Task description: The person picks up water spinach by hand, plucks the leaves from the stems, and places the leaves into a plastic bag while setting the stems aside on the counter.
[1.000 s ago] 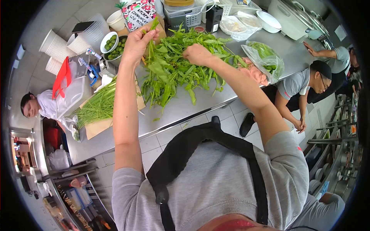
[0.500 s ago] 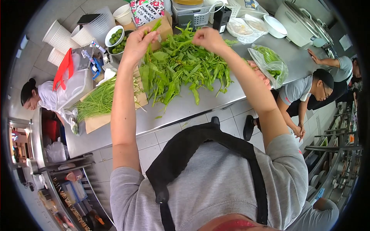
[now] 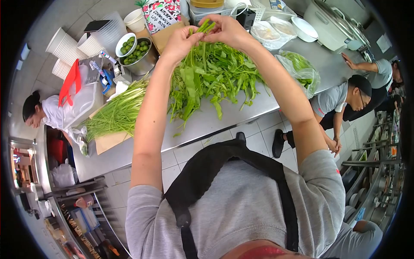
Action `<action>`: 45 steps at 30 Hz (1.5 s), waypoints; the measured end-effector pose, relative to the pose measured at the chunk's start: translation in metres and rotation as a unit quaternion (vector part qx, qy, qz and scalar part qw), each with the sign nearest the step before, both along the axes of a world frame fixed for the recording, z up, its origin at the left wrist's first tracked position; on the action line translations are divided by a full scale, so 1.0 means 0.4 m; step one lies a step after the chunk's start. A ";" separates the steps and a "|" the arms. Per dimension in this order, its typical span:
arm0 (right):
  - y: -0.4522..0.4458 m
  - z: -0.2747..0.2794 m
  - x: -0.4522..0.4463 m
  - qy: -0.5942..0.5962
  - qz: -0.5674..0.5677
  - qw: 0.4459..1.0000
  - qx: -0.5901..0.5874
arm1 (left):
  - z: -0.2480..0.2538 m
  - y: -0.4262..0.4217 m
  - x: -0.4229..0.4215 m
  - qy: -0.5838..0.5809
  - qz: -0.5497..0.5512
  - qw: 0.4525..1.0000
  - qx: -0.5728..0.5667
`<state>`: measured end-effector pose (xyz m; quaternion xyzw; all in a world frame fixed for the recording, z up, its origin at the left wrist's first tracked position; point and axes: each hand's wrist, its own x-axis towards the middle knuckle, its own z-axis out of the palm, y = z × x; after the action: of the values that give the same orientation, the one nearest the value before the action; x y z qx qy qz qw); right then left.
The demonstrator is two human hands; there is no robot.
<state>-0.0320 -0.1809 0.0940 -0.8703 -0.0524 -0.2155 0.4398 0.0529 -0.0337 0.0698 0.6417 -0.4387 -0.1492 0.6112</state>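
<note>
My left hand (image 3: 180,44) is closed on a small bunch of green leafy stems (image 3: 206,26), which look like water spinach. My right hand (image 3: 228,31) meets it from the other side, its fingers pinching the same stems near their cut ends. Leaves hang down below the hands. Beneath and beside them, a large heap of leafy greens (image 3: 220,77) is spread over the steel table (image 3: 194,129). To the left of my left forearm, a pile of thin green stalks (image 3: 118,114) lies on brown cardboard (image 3: 110,142).
A bowl (image 3: 127,45) and a metal pot (image 3: 144,64) of small green citrus stand at the back left. Behind are stacked tubs (image 3: 64,45) and a log book (image 3: 161,16). On the right lie bagged greens (image 3: 302,71) and a large cooker (image 3: 330,26). Co-workers (image 3: 345,101) are at both sides.
My right hand has moved left and up to the stems. My left hand has shifted right, bringing the bunch toward it. The hands now meet, and the citrus pot is more exposed.
</note>
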 end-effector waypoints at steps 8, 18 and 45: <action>-0.019 0.003 -0.009 -0.062 -0.144 0.942 -0.298 | 0.021 0.054 0.016 -0.015 0.050 0.995 0.084; 0.032 0.008 0.005 0.016 -0.042 0.987 -0.157 | -0.004 0.059 0.032 0.070 -0.048 0.994 0.073; 0.073 -0.095 -0.015 -0.067 -0.188 0.946 -0.257 | 0.002 0.073 0.025 0.224 0.009 0.955 -0.195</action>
<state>-0.0380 -0.1519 0.0559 -0.9313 0.0288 -0.3313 0.1488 0.0630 -0.0044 0.0706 0.4642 -0.3051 -0.1953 0.8083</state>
